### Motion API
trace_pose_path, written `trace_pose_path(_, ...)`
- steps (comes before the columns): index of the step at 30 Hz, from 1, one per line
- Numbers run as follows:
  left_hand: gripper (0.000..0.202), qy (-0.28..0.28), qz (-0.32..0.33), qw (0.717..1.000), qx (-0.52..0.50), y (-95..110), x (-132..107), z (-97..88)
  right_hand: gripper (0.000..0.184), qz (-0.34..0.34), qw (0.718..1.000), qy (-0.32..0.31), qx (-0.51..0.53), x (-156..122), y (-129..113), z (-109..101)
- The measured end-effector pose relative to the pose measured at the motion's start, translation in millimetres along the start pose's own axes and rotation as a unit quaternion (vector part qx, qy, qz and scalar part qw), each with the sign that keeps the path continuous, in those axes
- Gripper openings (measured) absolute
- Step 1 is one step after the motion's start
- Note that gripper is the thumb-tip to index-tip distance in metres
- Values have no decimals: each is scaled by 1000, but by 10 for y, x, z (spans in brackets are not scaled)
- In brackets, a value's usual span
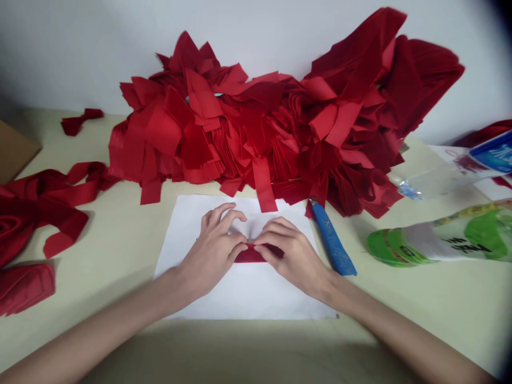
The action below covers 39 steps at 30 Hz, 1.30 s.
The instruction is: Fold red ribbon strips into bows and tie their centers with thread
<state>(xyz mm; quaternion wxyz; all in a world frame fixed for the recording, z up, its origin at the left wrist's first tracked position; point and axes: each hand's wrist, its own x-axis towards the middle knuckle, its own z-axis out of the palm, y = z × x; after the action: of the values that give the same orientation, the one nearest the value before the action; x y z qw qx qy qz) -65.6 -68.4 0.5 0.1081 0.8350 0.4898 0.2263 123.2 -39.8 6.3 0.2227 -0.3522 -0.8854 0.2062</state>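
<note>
Both hands meet over a white sheet of paper [248, 298] on the table. Between them is a small strip of red fabric [250, 255], lying across the sheet. My left hand [218, 242] pinches the strip's upper edge between thumb and index finger, its other fingers raised and curled. Close beside it, my right hand [294, 253] pinches the same edge, fingers bent together. The strip's right part is partly covered by the right hand. Just right of the paper lies a blue tube [334, 240] with a narrow tip pointing away from me.
A large heap of red fabric pieces [260, 122] stands against the wall behind the paper. Red ribbon [60, 186] and a folded red stack [26, 288] lie at left, near a cardboard box [16, 149]. A green-and-clear plastic package [440, 234] lies at right.
</note>
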Motion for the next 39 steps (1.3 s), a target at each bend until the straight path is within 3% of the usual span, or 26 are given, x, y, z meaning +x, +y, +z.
trace_pose_path(10,24,12,48,999,-15,12,-3,-43,10,13,999,-43,-16,16,-18,-17)
trace_pose_path(17,19,-1,45,999,-20,-46,43,-41,2,45,991,-111,-54,59,51,-224)
trace_pose_path(20,19,69,125,986,85,-22,31,-93,7,2,985,-67,-160,26,23,-291)
trace_pose_path(23,16,142,241,939,200,53,-48,-129,12,-55,948,-10,-314,-78,-59,-290)
trace_pose_path(25,15,135,288,920,227,126,-133,-112,15,-70,938,-27,-338,-171,-135,-254)
trace_pose_path(28,19,87,316,918,221,227,-261,-34,13,-56,962,-90,-250,-295,-257,-170)
trace_pose_path(31,18,39,259,951,164,266,-321,41,12,-42,975,-120,-183,-354,-335,-89)
trace_pose_path(34,21,-31,139,989,41,244,-301,64,15,-33,980,-118,-154,-347,-333,-52)
trace_pose_path(39,22,-36,-10,989,-144,203,-222,23,18,25,994,-105,-34,-265,-247,-88)
